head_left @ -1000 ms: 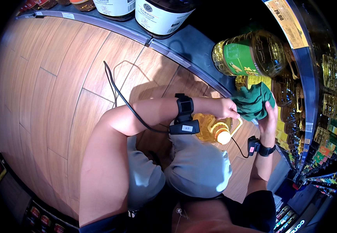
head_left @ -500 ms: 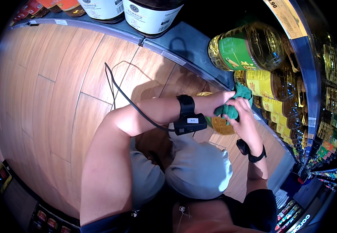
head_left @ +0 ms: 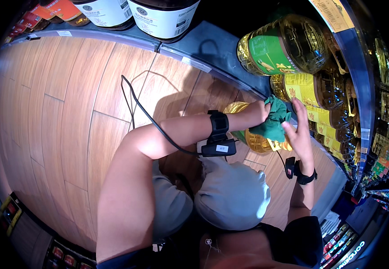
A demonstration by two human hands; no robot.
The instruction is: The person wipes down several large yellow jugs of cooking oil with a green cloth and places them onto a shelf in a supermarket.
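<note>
My left hand (head_left: 258, 114) is closed on a crumpled green cloth (head_left: 275, 120), which drapes over the upper part of a large bottle of golden oil (head_left: 256, 141). The bottle is in front of my knees, partly covered by my left forearm. To the right of the cloth is my right hand (head_left: 301, 140), its fingers stretched and thumb apart, with nothing in it. The thumb tip is close to the cloth's edge; I cannot tell whether they touch. A big green-labelled oil bottle (head_left: 266, 50) stands on the low shelf just beyond my hands.
Yellow-labelled oil bottles (head_left: 299, 87) line the shelf on the right. White-labelled dark jars (head_left: 164, 19) stand on the far shelf's edge (head_left: 190, 62). A black cable (head_left: 139, 104) loops from my left wrist strap (head_left: 218, 127) over the wooden floor (head_left: 69, 121).
My right hand has let go of the cloth and moved right, its fingers opening out. The cloth hangs looser from my left hand, and more of the golden oil bottle shows.
</note>
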